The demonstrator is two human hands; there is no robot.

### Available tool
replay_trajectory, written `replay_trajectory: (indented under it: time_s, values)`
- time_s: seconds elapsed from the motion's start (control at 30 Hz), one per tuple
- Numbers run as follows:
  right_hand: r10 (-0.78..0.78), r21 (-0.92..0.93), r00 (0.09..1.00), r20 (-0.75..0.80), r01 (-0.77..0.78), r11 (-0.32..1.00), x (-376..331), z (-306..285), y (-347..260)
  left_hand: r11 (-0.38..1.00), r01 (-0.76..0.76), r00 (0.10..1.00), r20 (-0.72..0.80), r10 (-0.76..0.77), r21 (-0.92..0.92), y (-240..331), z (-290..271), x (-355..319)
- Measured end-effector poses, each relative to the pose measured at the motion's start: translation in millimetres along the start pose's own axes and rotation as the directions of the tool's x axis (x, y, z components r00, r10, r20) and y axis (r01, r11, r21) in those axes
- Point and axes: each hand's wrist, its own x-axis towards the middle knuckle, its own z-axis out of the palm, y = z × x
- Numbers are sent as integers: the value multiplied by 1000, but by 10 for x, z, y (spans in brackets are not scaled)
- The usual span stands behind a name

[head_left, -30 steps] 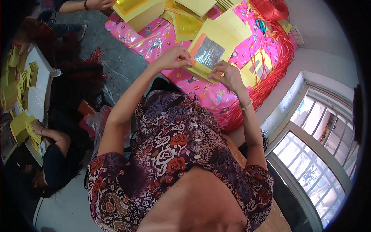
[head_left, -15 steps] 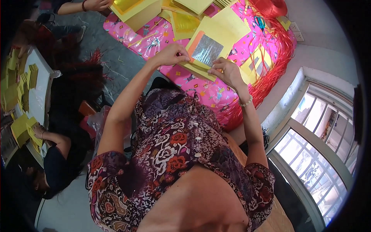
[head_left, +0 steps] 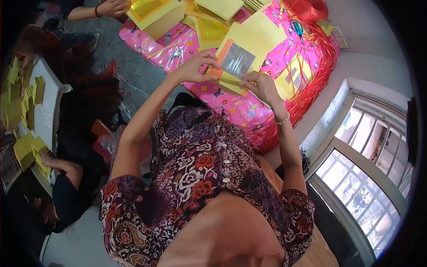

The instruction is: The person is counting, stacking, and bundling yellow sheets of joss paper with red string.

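Before me lies a sheet of yellow paper (head_left: 263, 41) bearing a silver foil square (head_left: 238, 60) with an orange strip (head_left: 223, 55) along its left side. A narrow flap (head_left: 229, 82) at its near edge is lifted and folded over. My right hand (head_left: 263, 86) pinches the right end of this flap between thumb and fingertips. At the left end, my left hand (head_left: 195, 68) has thumb and fingers spread apart, its thumb beside the flap and its fingertips near the orange strip.
Pink patterned plastic (head_left: 178, 44) covers the table. Stacked yellow paper (head_left: 162, 22) stands at the far left, near another person's hand (head_left: 112, 7). Scissors (head_left: 296, 28) and red strands (head_left: 327, 66) lie at the right. A second person's hand (head_left: 46, 158) handles yellow papers at a white table (head_left: 46, 116).
My left hand has loosened its pinch at the flap's left end and its fingers have spread. The flap stands higher, with my right hand still pinching it.
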Motion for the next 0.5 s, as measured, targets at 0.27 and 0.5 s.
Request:
replay_trajectory:
  time_s: [0.27, 0.5]
  values:
    - [18, 236, 1000, -17, -14, 972, -21, -64, 132, 939, -116, 988, -63, 144, 325, -43, -61, 312]
    - [-152, 67, 988, -24, 153, 986, -197, -236, 76, 947, -94, 984, -119, 136, 307, -71, -142, 525]
